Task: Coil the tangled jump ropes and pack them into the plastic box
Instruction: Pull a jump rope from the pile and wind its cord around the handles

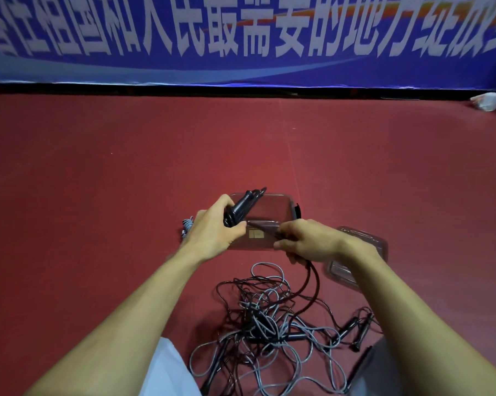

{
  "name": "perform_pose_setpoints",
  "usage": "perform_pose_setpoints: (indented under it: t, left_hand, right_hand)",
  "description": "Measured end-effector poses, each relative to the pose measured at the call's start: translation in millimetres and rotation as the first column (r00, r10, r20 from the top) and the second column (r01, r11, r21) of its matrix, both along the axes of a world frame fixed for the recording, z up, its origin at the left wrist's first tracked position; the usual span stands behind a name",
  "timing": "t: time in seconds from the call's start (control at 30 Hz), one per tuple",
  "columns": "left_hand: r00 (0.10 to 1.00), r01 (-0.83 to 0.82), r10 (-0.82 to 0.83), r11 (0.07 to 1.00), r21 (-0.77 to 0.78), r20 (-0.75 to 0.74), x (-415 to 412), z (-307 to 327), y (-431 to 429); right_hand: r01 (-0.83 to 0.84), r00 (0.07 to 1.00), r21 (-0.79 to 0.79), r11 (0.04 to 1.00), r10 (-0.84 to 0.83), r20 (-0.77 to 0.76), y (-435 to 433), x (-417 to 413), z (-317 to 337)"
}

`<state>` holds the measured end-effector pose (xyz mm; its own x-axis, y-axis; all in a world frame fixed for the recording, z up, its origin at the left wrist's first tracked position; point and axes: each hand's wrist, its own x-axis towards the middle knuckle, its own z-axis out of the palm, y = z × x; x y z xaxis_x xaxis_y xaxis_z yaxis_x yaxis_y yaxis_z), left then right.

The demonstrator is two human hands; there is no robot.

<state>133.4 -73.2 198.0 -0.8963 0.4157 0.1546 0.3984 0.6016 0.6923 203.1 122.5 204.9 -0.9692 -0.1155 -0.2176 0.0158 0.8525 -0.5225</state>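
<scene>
The fingers [226, 202] of my left hand [212, 230] are curled tight round a bunch of black handles [241, 205], held over the left end of the box [269, 210]. A small pale sticker [255, 234] shows on the box. My right hand [306, 241], just in front of the box, grips a black rope [317, 282]. It runs down into the tangled ropes [269, 324], nearer me than the box. The lid [376, 242] lies right of the box.

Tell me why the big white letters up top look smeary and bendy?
Head view: the banner is smeared by blur and bowed by the wide lens; nearer, the left hand, its black handles and the tangled jump ropes look sharper.
</scene>
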Motion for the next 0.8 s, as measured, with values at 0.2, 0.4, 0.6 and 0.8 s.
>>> perform_pose_setpoints:
  t: [0.2,0.4,0.6,0.8]
  left_hand:
    - [0.996,0.021,-0.046,0.945,-0.326,-0.072,-1.1,-7.4,1.8]
    - [0.991,0.115,-0.131,0.869,-0.481,0.001,5.5,-4.4,4.7]
    - [0.970,0.228,-0.243,0.842,-0.489,0.034,8.6,5.9,-0.8]
    - [0.889,0.453,-0.450,0.843,-0.292,0.081,23.8,15.8,0.3]
  right_hand:
    - [-0.066,0.957,0.168,0.984,0.110,-0.267,-1.5,3.5,5.1]
    - [-0.114,0.925,0.182,0.977,0.171,-0.339,-3.2,8.0,8.3]
    - [-0.004,0.826,0.020,1.000,0.015,-0.563,-5.3,9.4,16.2]
    - [0.071,0.864,-0.429,0.901,-0.271,-0.425,-2.9,3.6,14.8]
